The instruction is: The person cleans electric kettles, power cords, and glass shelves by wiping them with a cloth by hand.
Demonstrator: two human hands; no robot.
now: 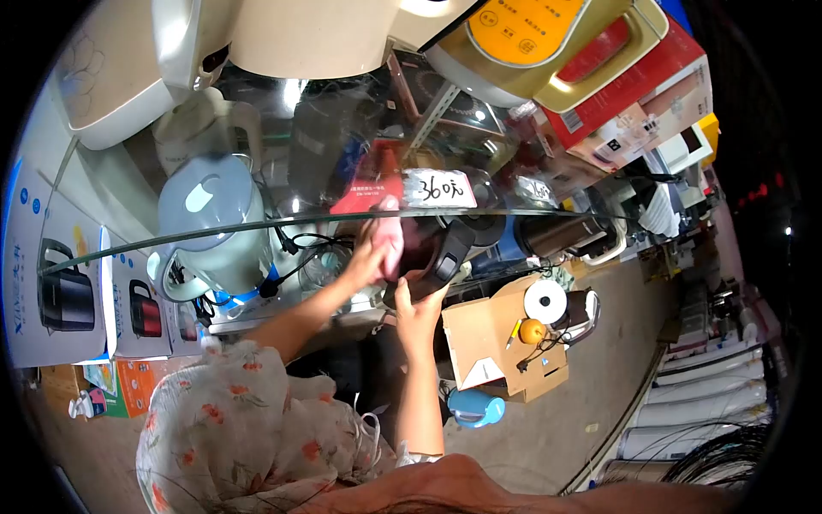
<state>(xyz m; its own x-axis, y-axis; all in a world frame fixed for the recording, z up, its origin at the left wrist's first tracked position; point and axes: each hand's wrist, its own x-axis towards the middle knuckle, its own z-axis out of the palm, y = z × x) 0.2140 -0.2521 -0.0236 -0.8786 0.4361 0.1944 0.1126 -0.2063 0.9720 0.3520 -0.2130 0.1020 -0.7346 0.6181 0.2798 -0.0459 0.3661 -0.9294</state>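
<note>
A dark kettle [425, 248] with a black handle is between my hands, just below the front edge of the glass shelf [282, 220]. My right hand [417, 317] holds its lower part from below, thumb and fingers around it. My left hand [374, 254] presses a pink cloth [392, 244] to the kettle's side. Just above stand a price card [439, 188] reading 360 and a red card [368, 190]. A pale blue-grey kettle [214, 223] stands to the left, and a brown kettle [561, 234] lies to the right.
Overhead are a cream appliance [312, 34] and one with an orange panel [524, 32]. Boxes [64, 300] with kettle pictures stand at left. An open cardboard box [469, 338] and a light blue kettle [475, 408] are below, and long white packages [702, 394] at right.
</note>
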